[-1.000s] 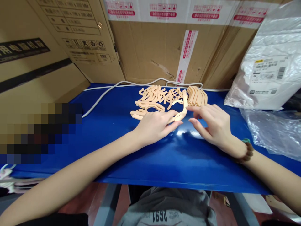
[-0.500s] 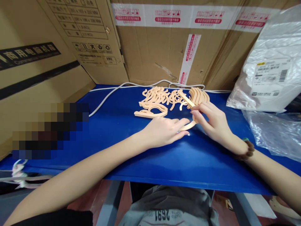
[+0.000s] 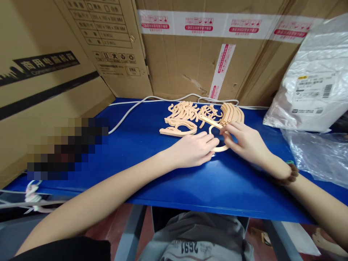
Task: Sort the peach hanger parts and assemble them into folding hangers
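Note:
Between my two hands is a beige plastic folding hanger (image 3: pixel 220 149), held just above the blue table. A straight arm sticks out to the upper left and a curved piece bows round below it. My left hand (image 3: pixel 191 149) pinches the left end of the curved piece, its fingertips partly hidden. With thumb and fingers, my right hand (image 3: pixel 243 139) grips the right side, where the parts meet; the joint is covered. Folded beige hangers (image 3: pixel 178 130) lie just beyond my left hand. Behind them is a pile of loose hooks (image 3: pixel 185 110), and curved hanger arms (image 3: pixel 232 111) are stacked beyond my right hand.
Cardboard boxes (image 3: pixel 179 65) wall in the back and left of the blue table (image 3: pixel 174 188). A white cable (image 3: pixel 127 108) runs along the rear. On the right stand a white parcel bag (image 3: pixel 301 83) and clear plastic wrap (image 3: pixel 320 156). A blurred patch hides something at left.
The hanger's straight arm has swung left and lower, and the parts now form a loop between my hands. My left fingers have closed in on the curved piece. The view has shifted slightly.

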The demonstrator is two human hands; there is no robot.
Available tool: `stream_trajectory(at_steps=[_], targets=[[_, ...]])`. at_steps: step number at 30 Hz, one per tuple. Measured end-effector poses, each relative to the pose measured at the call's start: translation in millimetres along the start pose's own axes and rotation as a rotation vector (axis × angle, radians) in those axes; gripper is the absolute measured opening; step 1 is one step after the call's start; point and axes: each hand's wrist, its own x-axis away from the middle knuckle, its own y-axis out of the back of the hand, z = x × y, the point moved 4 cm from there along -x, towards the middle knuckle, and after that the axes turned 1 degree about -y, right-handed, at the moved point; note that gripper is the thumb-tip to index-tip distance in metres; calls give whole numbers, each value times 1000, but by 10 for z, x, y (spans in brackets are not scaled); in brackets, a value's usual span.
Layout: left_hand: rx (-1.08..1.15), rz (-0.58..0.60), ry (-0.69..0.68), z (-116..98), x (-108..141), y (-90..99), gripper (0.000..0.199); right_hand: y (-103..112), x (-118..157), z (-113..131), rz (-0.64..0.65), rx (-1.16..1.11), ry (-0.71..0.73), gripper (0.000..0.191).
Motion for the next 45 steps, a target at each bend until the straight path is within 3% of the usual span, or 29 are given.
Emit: stream_trajectory(at_steps=[11, 22, 40, 45], targets=[[85, 22, 9, 19, 2, -60, 19, -5, 8, 61, 72, 42, 87, 13], [124, 49, -22, -78, -27, -160, 25, 9, 52, -9, 254, 126, 89, 13], [157, 58, -76, -86, -31, -207, 29, -76, 116, -88, 234, 201, 132, 11], [108, -53, -62, -20, -24, -134, 36, -57, 116, -92, 253, 222, 84, 12]])
